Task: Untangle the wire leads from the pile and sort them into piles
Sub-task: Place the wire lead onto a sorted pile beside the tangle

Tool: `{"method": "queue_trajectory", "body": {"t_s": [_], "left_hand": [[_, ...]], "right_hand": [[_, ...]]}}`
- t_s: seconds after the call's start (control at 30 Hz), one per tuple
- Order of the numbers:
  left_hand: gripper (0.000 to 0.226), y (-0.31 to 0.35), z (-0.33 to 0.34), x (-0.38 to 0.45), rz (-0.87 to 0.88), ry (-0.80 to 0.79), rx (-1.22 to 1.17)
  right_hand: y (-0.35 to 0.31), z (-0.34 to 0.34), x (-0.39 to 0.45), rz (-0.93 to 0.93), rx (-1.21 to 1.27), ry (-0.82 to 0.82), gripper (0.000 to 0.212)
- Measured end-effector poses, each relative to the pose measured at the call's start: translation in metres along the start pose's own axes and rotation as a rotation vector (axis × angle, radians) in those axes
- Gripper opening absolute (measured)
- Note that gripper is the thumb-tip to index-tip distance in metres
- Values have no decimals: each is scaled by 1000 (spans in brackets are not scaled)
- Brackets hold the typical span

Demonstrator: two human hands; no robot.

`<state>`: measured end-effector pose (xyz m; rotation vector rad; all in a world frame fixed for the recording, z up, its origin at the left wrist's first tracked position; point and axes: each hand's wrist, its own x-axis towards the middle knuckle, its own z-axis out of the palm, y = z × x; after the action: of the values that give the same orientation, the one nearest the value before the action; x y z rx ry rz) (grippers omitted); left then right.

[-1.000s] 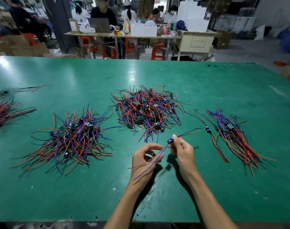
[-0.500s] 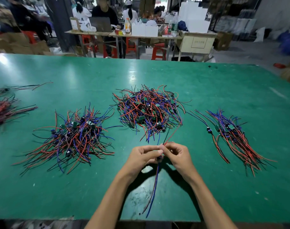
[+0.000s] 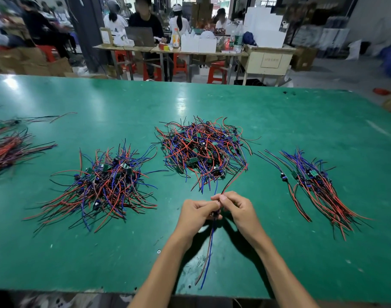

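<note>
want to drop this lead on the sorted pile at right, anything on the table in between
Nothing visible. Both hands hold the wire lead, and only bare green table lies between it and the aligned right pile.

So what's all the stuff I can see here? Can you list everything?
green table: one, green, fills the near view
middle wire pile: one, red, blue and black, tangled, table centre
left wire pile: one, same colours, left of centre
right wire pile: one, straighter, right side
far-left wire pile: one, mostly red and black, left edge
held wire lead: one, red, blue and black, hangs from the hands
red stools: several, behind the table
white boxes: several, on back tables
people: several, seated far back
left hand: pinches the lead
right hand: pinches the lead
</note>
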<state>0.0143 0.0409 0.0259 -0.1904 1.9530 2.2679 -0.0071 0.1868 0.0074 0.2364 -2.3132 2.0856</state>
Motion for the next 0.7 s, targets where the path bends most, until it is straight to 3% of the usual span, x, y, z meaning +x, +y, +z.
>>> {"method": "queue_trajectory", "body": {"t_s": [0.2, 0.33, 0.57, 0.7], "left_hand": [[15, 0, 2, 0, 33, -50, 132], [28, 0, -1, -2, 30, -128, 198], [27, 11, -11, -4, 1, -283, 286], [22, 11, -12, -3, -9, -328, 311]], "right_hand": [[-2, 6, 5, 73, 60, 156, 33], [-4, 1, 9, 85, 96, 274, 31], [-6, -8, 17, 228, 370, 409, 28], [-5, -23, 21, 319, 609, 401, 25]]}}
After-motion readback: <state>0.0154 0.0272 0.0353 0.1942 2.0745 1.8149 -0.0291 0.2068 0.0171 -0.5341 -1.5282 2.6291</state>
